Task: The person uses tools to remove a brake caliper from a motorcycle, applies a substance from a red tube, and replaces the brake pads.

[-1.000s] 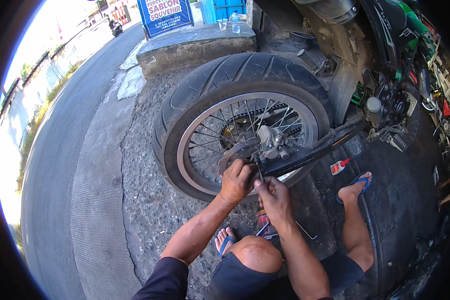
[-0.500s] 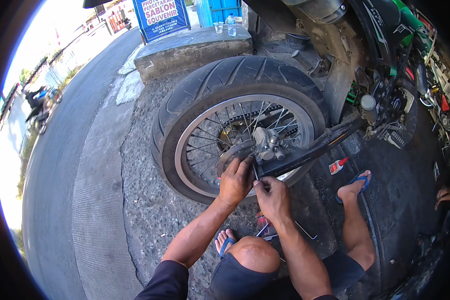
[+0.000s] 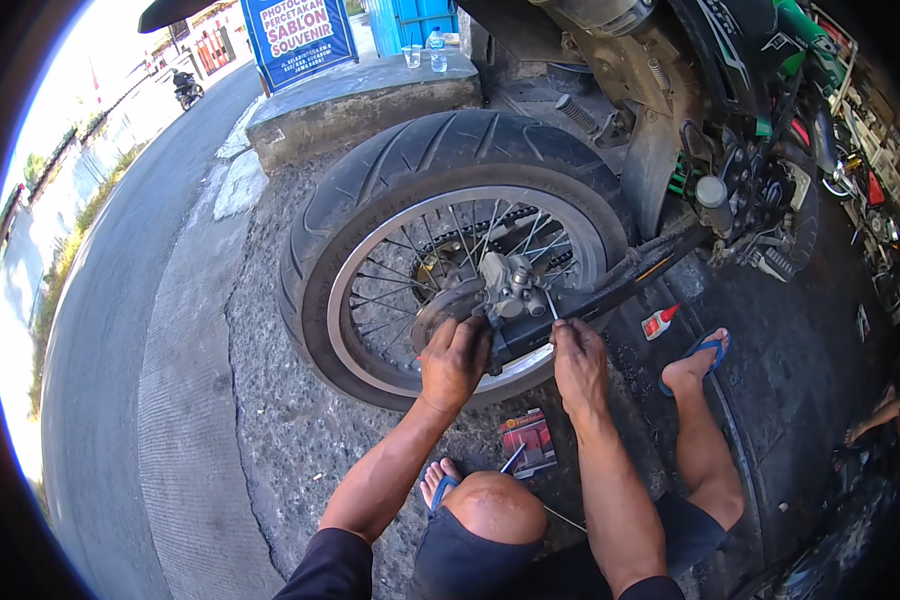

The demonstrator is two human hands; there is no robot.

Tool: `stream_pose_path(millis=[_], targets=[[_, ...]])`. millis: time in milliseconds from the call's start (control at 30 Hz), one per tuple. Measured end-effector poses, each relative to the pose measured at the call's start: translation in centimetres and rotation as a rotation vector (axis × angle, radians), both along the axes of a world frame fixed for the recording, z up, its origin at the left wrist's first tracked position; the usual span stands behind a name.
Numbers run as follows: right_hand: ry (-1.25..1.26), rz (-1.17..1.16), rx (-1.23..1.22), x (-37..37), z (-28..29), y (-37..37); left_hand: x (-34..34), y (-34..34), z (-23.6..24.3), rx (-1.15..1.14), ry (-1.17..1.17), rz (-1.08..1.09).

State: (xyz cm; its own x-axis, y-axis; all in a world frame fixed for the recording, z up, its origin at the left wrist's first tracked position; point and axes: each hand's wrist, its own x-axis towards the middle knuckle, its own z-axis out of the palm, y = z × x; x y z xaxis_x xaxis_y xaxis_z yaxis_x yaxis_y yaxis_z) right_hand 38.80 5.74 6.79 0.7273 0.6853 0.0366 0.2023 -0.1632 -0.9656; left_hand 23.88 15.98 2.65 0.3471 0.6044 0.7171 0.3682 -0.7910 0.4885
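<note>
Head view: my right hand (image 3: 578,365) pinches a rod (image 3: 552,304), tip near the caliper (image 3: 512,286) at the wheel (image 3: 420,150); my left hand (image 3: 454,362) curls by the disc (image 3: 434,312) (hold hidden, can't tell). Wheel fitted; caliper work looks unfinished.

Clear bottle (image 3: 438,55) and cup (image 3: 412,58) stand on concrete ledge (image 3: 370,122); blue sign (image 3: 300,72) at its left end, blue panel (image 3: 387,30) behind. Motorbike (image 3: 189,98) with rider (image 3: 182,80) on gray road (image 3: 100,340), upper left.

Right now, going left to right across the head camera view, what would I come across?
Distant motorbike, blue banner, your left hand, your right hand holding a slim metal tool, red-capped bottle.
</note>
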Motion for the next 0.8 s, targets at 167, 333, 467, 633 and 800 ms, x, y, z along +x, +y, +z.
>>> stream_pose_path(millis=[167, 333, 467, 633, 800], targets=[[0.172, 0.01, -0.019, 0.9, -0.6, 0.0, 0.1, 0.1, -0.1, -0.013, 0.004, -0.002], [0.768, 0.024, 0.084, 0.5, 2.0, 0.2, -0.4, 0.1, -0.5, -0.066, 0.002, -0.012], [0.899, 0.038, 0.115, -0.4, 2.9, 0.4, -0.2, -0.3, 1.4, 0.111, -0.044, -0.035], [0.898, 0.012, 0.161, -0.3, 2.4, 0.6, 2.5, -0.4, 6.9, 0.264, 0.204, -0.163], [1.036, 0.131, 0.042, 1.3, 2.2, 0.3, 4.6, 1.0, 8.6, 0.384, 0.549, -0.265]])
